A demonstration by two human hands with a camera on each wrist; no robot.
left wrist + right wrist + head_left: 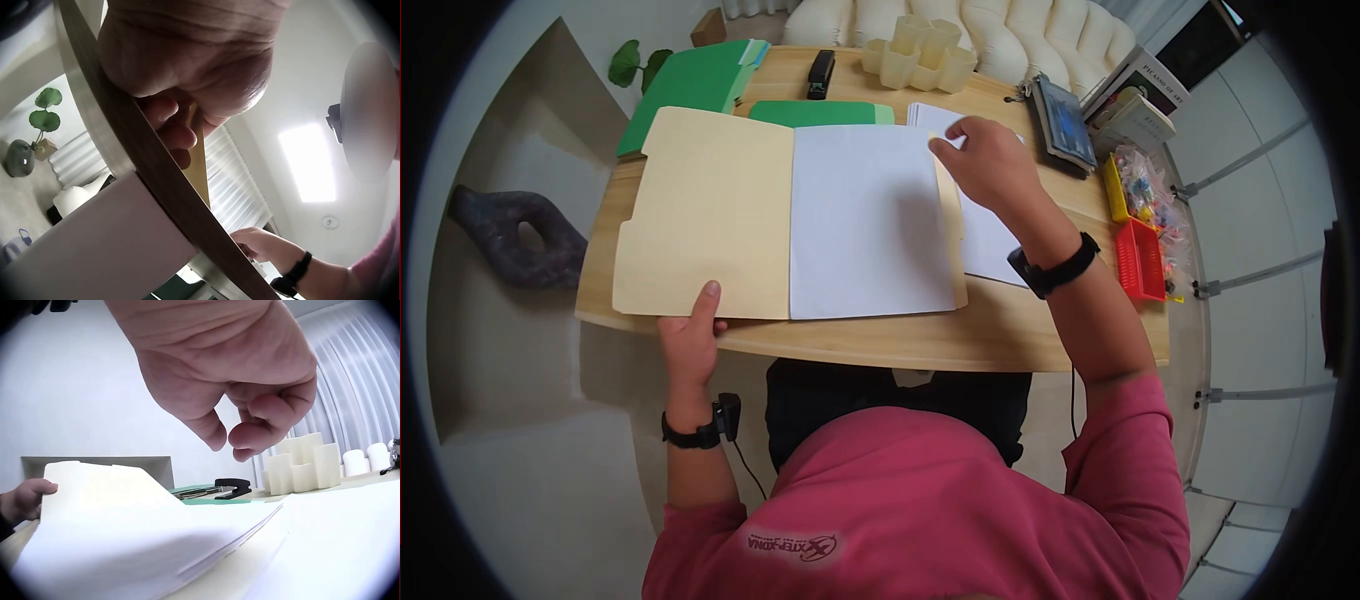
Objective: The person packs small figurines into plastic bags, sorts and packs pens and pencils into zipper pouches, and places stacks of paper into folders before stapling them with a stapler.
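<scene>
A cream file folder (710, 215) lies spread on the table, a stack of white paper (865, 220) on its right half. At the folder's lower left edge my left hand (690, 345) pinches it, thumb on top and fingers beneath; the left wrist view shows those fingers (178, 134) curled under the folder by the table edge. My right hand (990, 165) is over the upper right corner of the stack. In the right wrist view its thumb and bent fingers (269, 419) hold nothing, with a gap between them, above the paper.
More white sheets (990, 235) lie partly under the folder's right side. Behind are green folders (700, 85), a black stapler (821, 75) and a cream multi-cup organizer (918, 55). Along the right stand a blue-grey pouch (1062, 120), books (1135, 110) and a red basket (1140, 260).
</scene>
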